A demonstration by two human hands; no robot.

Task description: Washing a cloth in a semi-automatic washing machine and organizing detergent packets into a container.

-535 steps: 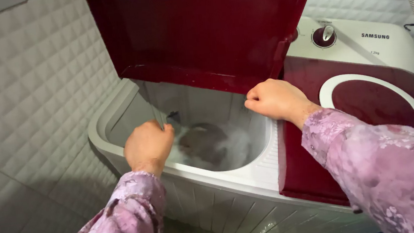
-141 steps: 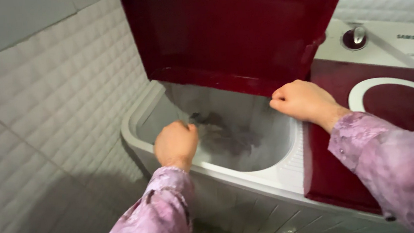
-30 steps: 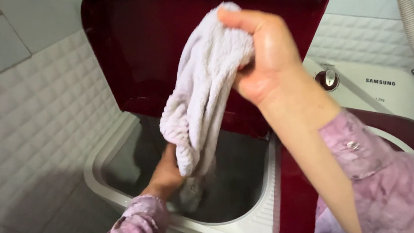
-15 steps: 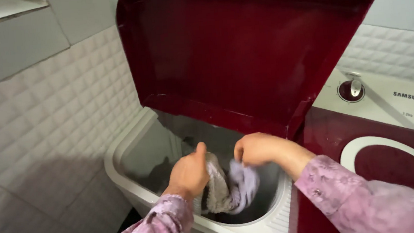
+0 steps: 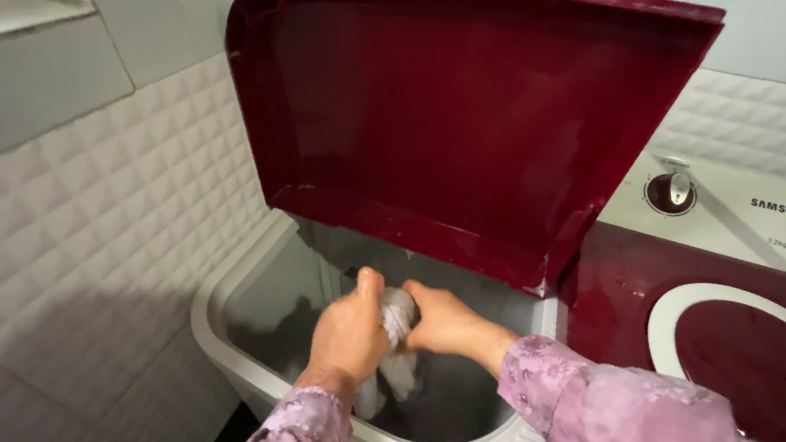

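— What holds everything here?
— A white plastic twin-tub washing machine point(image 5: 234, 353) with its dark red hinged lid point(image 5: 459, 111) propped up.
— And inside the open tub?
— A pale grey wrung cloth point(image 5: 396, 317) hangs over dark laundry point(image 5: 293, 324) at the bottom.
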